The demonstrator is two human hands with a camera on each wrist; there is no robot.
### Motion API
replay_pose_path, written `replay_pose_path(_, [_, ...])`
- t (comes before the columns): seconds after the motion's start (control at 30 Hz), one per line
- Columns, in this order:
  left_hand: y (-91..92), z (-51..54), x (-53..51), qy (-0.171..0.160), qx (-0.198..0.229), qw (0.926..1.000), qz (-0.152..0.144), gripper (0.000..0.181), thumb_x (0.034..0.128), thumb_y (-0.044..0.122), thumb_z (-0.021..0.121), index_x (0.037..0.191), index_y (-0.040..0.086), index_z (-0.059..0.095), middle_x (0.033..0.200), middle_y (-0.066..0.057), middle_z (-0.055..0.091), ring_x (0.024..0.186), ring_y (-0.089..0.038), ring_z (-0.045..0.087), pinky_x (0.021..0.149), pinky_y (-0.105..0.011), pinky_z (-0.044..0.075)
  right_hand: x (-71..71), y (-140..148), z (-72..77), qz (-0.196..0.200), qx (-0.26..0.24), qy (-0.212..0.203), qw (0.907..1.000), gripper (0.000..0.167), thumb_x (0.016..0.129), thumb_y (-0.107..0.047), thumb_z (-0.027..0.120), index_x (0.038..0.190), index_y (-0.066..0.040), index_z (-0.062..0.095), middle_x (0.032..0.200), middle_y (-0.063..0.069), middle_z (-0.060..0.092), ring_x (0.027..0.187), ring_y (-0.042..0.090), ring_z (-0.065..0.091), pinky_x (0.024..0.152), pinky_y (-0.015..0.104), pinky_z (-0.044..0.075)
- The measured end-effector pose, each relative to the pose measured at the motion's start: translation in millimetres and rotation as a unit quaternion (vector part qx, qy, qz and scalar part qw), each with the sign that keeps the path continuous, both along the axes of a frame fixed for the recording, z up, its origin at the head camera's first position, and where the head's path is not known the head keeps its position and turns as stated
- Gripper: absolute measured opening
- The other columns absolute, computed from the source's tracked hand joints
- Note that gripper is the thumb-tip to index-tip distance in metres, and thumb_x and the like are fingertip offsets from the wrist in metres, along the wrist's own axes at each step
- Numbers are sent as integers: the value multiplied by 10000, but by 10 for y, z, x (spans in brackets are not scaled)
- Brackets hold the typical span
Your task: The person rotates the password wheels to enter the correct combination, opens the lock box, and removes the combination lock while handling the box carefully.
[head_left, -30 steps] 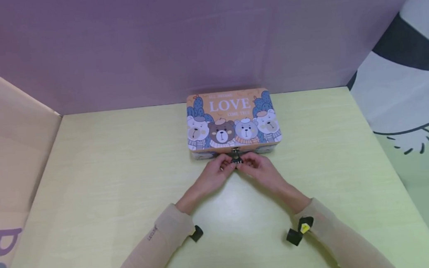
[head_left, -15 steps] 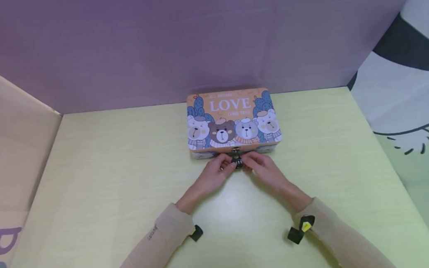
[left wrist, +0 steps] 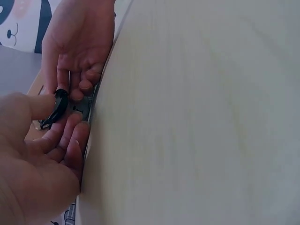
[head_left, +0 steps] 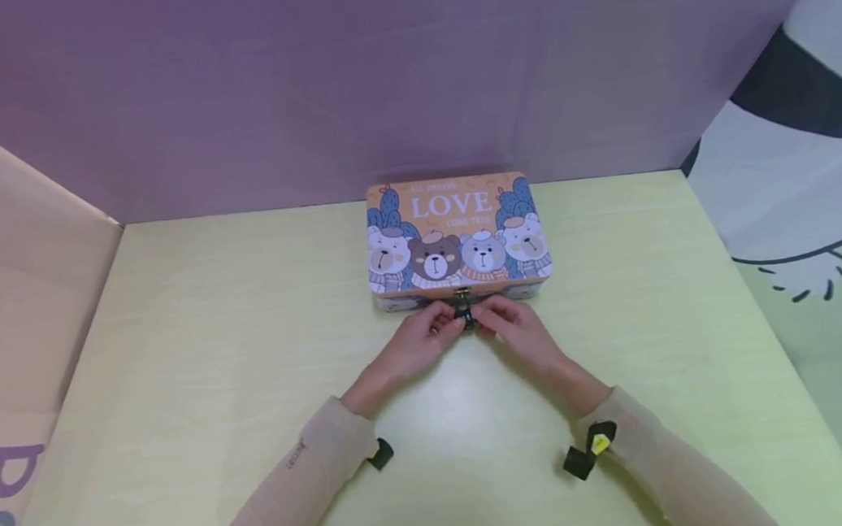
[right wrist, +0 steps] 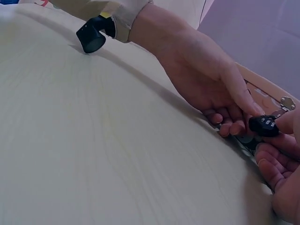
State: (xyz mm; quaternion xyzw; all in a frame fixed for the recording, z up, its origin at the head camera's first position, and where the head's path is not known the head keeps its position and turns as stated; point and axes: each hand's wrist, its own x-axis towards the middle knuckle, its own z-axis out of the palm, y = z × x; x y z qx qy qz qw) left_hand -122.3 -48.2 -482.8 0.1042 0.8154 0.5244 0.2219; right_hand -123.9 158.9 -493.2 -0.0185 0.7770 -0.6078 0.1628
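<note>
A small black combination padlock [head_left: 465, 317] hangs at the front clasp [head_left: 462, 293] of a closed orange tin box [head_left: 456, 244] printed with bears and "LOVE". My left hand [head_left: 415, 345] pinches the padlock from the left with thumb and fingers. From the other side, my right hand [head_left: 517, 330] pinches it between thumb and index finger. Number dials show on the padlock [right wrist: 264, 125] in the right wrist view, turned upward between the fingertips. Both hands' other fingers are curled beneath, close to the box front. In the left wrist view the padlock [left wrist: 57, 110] appears edge-on.
The box stands at the back of a pale wooden table [head_left: 251, 348], near a purple wall panel [head_left: 393, 77]. Printed side panels [head_left: 790, 188] flank the table. Black wrist cameras [head_left: 578, 462] sit at both sleeve cuffs.
The right hand's thumb and fingers have shifted slightly on the padlock, and the padlock has turned a little. The left hand keeps its grip; the box stays put.
</note>
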Motion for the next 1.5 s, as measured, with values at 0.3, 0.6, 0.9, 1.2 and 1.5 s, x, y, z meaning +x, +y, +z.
replay_pose_path(0.3, [-79,-11,-54,106,-54,9998,-135,225,1012,295,664,1142,111,675,1020,-27,662,922,-176,612,837,-321,548,-11,-56,12,-61,-69,-95,9999,280,1050,-201,593,1154,46,673,953,41,681,899,165,604,870,279,515])
replay_pose_path(0.6, [-167,7,-50,-49,-61,10000,-62,248,1024,270,645,1188,85,675,1070,-40,685,968,-178,634,893,-347,552,-20,-80,50,162,268,-45,9995,289,1037,-242,623,1143,14,707,981,91,705,908,186,606,895,321,492])
replay_pose_path(0.9, [-206,5,-39,-78,65,9999,54,253,1050,240,602,1204,50,667,1102,-72,698,999,-200,644,920,-375,552,-19,-114,66,414,98,-150,9990,293,1035,-236,620,1146,28,680,970,104,727,803,164,618,706,240,504])
replay_pose_path(1.2, [-198,-2,-23,-222,241,9991,267,250,1074,191,546,1214,12,650,1130,-110,704,1048,-227,671,969,-390,553,7,-234,41,457,-1484,-983,9830,212,1067,-170,519,1138,21,575,845,42,706,605,120,602,500,205,449])
replay_pose_path(1.5, [-199,3,-10,-281,290,9987,303,222,1069,194,557,1187,29,649,1095,-93,703,1015,-214,656,946,-384,551,-1,-243,46,535,-1466,-971,9830,188,1012,-101,575,1119,52,559,821,35,706,600,111,604,523,221,498])
